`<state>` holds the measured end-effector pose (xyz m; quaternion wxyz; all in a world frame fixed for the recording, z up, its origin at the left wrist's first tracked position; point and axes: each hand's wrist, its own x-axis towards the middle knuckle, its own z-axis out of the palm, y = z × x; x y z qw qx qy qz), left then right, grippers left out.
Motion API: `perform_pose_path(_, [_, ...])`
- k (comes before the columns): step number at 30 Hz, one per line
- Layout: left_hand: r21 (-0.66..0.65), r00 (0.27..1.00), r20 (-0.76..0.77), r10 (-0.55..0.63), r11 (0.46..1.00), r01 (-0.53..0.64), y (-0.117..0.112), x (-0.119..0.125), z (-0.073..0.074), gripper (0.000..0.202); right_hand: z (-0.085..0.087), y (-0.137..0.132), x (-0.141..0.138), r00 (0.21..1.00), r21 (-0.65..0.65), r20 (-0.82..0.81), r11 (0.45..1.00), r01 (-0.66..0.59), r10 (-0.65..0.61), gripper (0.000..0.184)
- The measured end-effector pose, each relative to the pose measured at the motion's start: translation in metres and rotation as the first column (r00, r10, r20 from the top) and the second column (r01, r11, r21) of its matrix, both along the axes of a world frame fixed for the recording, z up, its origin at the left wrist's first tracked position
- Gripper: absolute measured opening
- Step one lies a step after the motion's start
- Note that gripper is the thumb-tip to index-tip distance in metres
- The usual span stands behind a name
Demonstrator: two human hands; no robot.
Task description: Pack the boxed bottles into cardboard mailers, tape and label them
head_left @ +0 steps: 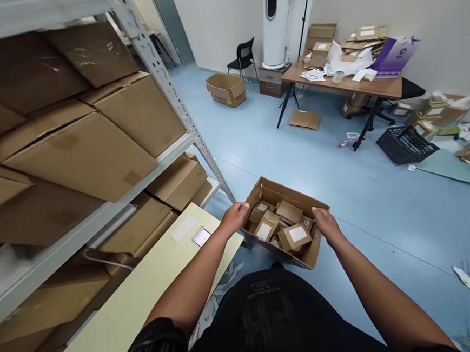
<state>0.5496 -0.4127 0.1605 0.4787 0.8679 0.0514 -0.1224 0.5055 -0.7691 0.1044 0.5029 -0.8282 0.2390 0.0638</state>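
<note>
I hold an open cardboard box [269,188] in front of me above the blue floor. My left hand [235,216] is closed on its left wall and my right hand [325,223] is closed on its right wall. Inside lie several small brown parcels [294,235], some with white labels. The box's near corner hangs just past the edge of a pale yellow table [147,297] at my left.
A metal shelf rack [162,78] full of large cartons fills the left. Ahead stand a wooden desk [345,86] piled with boxes and papers, a black chair [244,58], an open carton [226,89] and a black crate [405,143] on the floor.
</note>
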Motion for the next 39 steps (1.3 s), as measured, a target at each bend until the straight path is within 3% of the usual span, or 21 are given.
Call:
perform_pose_path(8, [-0.119, 0.982, 0.031, 0.188, 0.976, -0.184, 0.1, -0.079, 0.005, 0.042, 0.011, 0.071, -0.017, 0.994, 0.1, 0.049, 0.989, -0.105, 0.101, 0.053])
perform_pose_path(15, [-0.196, 0.904, 0.081, 0.419, 0.896, -0.398, 0.194, -0.168, 0.01, 0.04, 0.025, 0.184, -0.015, 0.953, 0.179, 0.114, 0.938, -0.296, 0.279, 0.052])
perform_pose_path(19, [-0.218, 0.802, 0.083, 0.591, 0.796, -0.564, 0.239, -0.225, 0.012, 0.037, 0.024, 0.256, -0.014, 0.882, 0.213, 0.139, 0.856, -0.472, 0.451, 0.054])
perform_pose_path(23, [-0.244, 0.645, 0.056, 0.762, 0.637, -0.731, 0.263, -0.279, 0.013, 0.035, 0.024, 0.316, -0.005, 0.757, 0.219, 0.118, 0.726, -0.651, 0.643, 0.055])
perform_pose_path(27, [-0.301, 0.428, 0.044, 0.903, 0.421, -0.856, 0.259, -0.328, 0.011, 0.037, 0.03, 0.371, 0.011, 0.624, 0.245, 0.1, 0.588, -0.771, 0.775, 0.055])
perform_pose_path(30, [-0.319, 0.24, 0.024, 0.97, 0.235, -0.918, 0.239, -0.361, 0.008, 0.037, 0.034, 0.411, 0.016, 0.468, 0.253, 0.086, 0.435, -0.864, 0.88, 0.054])
perform_pose_path(35, [-0.298, -0.062, -0.01, 0.998, -0.062, -0.952, 0.179, -0.407, 0.001, 0.035, 0.027, 0.461, 0.002, 0.202, 0.292, 0.038, 0.182, -0.939, 0.979, 0.056])
perform_pose_path(39, [-0.258, -0.242, 0.019, 0.97, -0.229, -0.939, 0.125, -0.446, -0.005, 0.034, 0.016, 0.483, -0.035, 0.003, 0.311, 0.007, 0.001, -0.95, 1.0, 0.055])
